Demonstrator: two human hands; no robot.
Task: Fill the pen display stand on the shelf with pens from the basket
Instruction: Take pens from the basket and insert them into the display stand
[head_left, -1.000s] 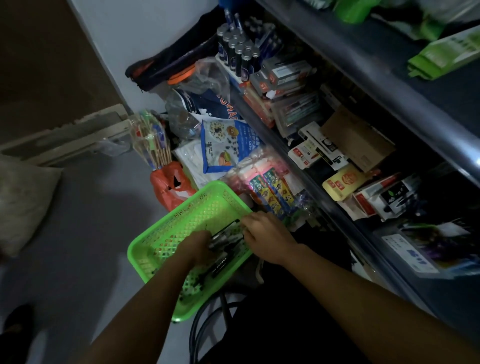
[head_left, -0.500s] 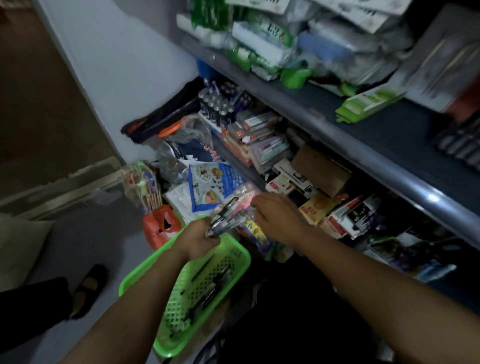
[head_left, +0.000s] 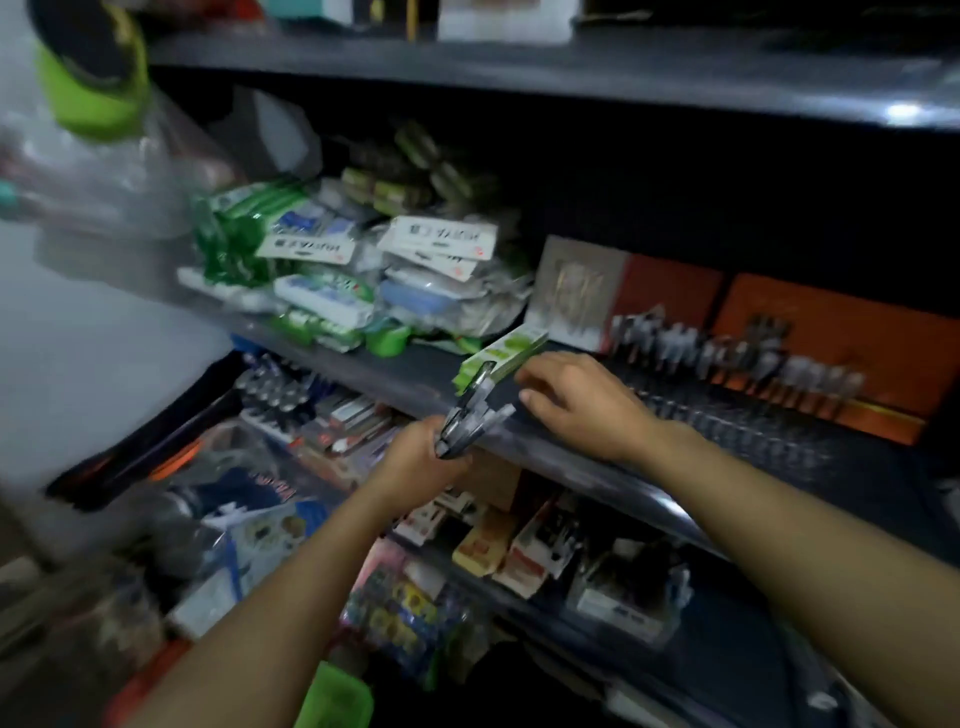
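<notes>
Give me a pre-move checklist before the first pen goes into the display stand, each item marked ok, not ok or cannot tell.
1. Pens in hand: ok. The left hand grips a bundle of pens.
2. Right hand free to pick one: ok. Its fingers are relaxed and hold nothing.
3. Pen display stand within reach: ok. It sits on the shelf just right of the right hand.
4. Empty slots available: ok. The front rows look unfilled; pens stand only along the back.
5. Pen caps on and tips aligned: cannot tell, too blurred.
6. Green box clear of the stand: ok. It lies to its left.
</notes>
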